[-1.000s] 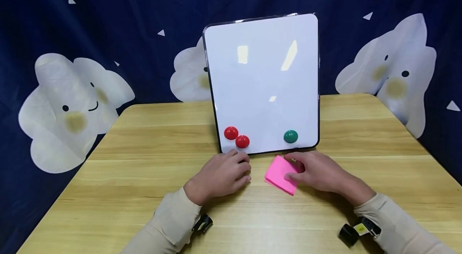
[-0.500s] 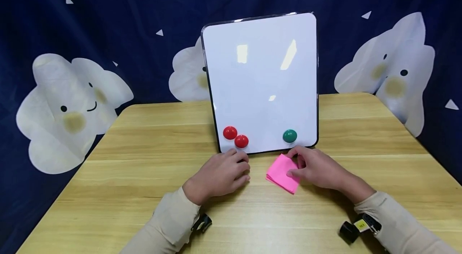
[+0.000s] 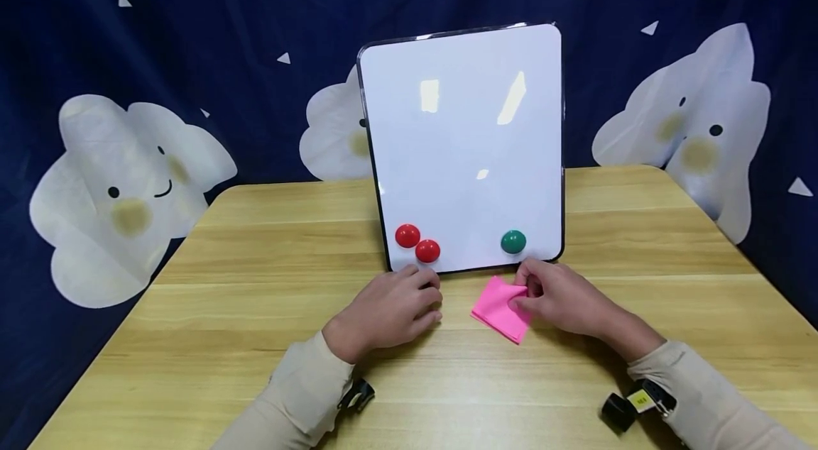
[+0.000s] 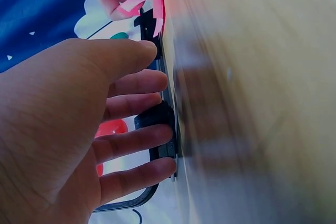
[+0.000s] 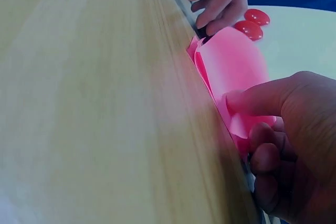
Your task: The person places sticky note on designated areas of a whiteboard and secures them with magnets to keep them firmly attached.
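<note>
- The pink notes lie on the counter, at the near side of the whiteboard; the right hand pinches their right side.
- The left hand holds nothing, its fingers loosely extended.
- A sheet may crease, because the pinch bends it.
- How many sheets are pinched, and whether the left fingers touch the whiteboard, I cannot tell.

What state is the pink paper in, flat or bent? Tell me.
Bent, at least its upper layer: in the right wrist view the pink paper bows, pinched by the right hand.
</note>
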Action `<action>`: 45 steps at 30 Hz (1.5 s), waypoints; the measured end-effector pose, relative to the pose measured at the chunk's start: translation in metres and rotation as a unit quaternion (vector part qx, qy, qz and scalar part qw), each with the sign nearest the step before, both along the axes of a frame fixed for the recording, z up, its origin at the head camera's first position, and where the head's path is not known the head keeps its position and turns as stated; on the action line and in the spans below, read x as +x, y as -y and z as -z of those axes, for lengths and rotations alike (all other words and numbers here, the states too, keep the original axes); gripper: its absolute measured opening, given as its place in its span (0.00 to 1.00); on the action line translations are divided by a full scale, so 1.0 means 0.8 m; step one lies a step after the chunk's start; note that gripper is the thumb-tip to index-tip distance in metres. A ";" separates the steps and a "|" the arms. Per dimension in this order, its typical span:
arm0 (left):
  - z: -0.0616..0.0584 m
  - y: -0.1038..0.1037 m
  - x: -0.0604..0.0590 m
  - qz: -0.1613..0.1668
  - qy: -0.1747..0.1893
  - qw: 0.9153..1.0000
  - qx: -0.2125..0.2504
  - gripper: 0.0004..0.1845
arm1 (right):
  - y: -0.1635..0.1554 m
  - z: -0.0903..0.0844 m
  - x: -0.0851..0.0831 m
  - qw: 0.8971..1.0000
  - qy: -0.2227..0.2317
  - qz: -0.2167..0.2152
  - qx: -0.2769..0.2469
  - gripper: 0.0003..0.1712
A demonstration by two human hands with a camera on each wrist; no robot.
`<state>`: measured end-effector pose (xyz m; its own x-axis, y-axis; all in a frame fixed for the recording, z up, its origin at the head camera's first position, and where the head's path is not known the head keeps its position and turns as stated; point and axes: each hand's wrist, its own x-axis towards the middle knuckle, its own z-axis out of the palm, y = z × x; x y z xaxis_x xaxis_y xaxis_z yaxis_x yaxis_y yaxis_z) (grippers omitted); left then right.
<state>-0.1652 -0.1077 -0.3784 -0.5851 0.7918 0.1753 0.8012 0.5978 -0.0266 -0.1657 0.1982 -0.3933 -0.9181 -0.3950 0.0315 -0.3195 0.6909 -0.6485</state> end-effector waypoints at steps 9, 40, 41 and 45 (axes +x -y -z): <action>0.001 0.000 0.000 0.002 -0.007 1.000 -0.003 0.09 | 0.003 -0.001 0.005 0.998 -0.049 0.011 -0.027 0.12; 0.002 0.001 0.001 -0.001 0.011 1.000 0.000 0.09 | -0.015 0.004 -0.005 0.996 -0.012 -0.023 -0.087 0.05; 0.002 0.001 0.001 -0.001 0.011 1.000 0.000 0.09 | -0.015 0.004 -0.005 0.996 -0.011 -0.023 -0.088 0.05; 0.001 0.001 0.002 0.000 0.015 1.000 0.001 0.09 | -0.016 0.004 -0.006 0.995 -0.014 -0.021 -0.092 0.04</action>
<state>-0.1636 -0.1081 -0.3796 -0.5896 0.7920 0.1587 0.8019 0.5974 -0.0022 -0.1706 0.2109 -0.3966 -0.8988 -0.4180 0.1324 -0.3653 0.5470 -0.7532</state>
